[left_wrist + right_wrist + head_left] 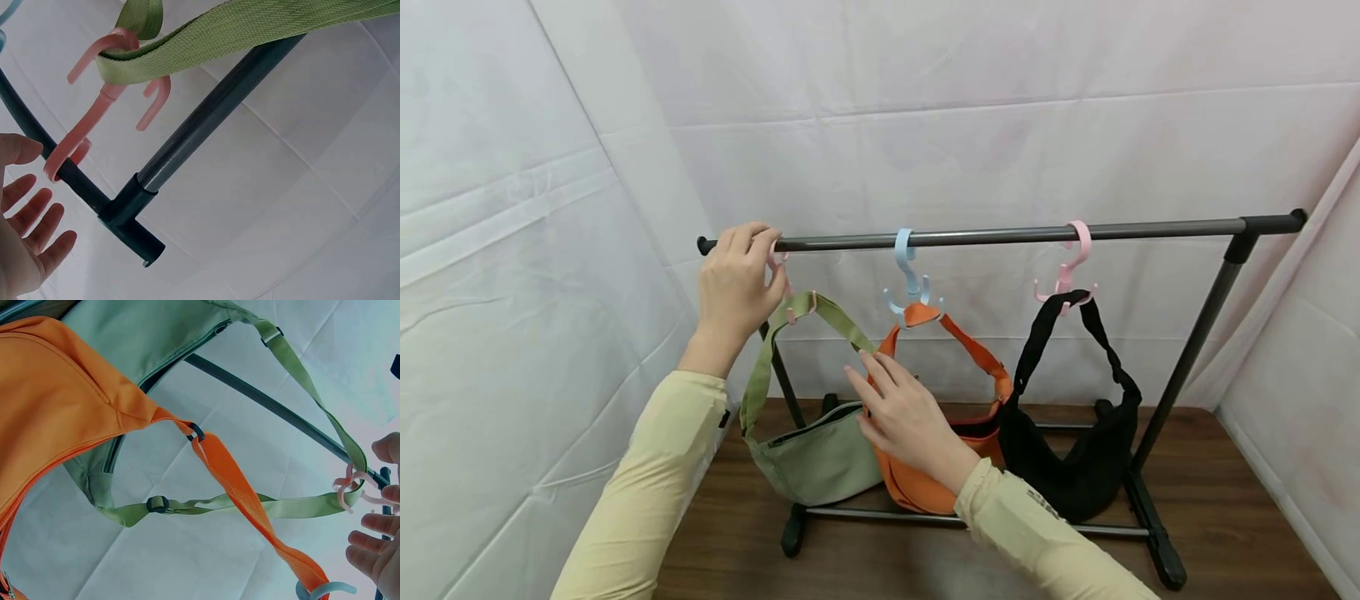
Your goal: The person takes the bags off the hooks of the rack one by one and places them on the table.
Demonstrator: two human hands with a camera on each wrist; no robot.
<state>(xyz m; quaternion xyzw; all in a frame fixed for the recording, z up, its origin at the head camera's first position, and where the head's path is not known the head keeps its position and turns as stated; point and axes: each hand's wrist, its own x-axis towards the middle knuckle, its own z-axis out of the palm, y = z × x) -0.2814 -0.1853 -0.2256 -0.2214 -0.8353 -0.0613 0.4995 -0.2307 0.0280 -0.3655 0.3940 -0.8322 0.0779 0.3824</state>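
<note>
Near the left end of the rack's bar point(992, 237), my left hand point(736, 287) is beside a pink hook point(82, 129) hooked over the bar. Its fingers are spread apart, with the thumb close to the bar in the left wrist view; contact is unclear. From that hook a green shoulder bag point(823, 467) hangs by its strap. My right hand point(906, 408) has its fingers extended in front of the orange bag point(917, 492), holding nothing. The orange bag's strap hangs on a light blue hook point(904, 250) at mid-bar.
A black bag point(1063, 483) hangs from another pink hook point(1083, 243) farther right. The rack's slanted leg point(1195, 358) and foot point(1163, 550) stand at the right on a brown wooden surface point(730, 542). White cloth walls point(925, 158) surround the rack.
</note>
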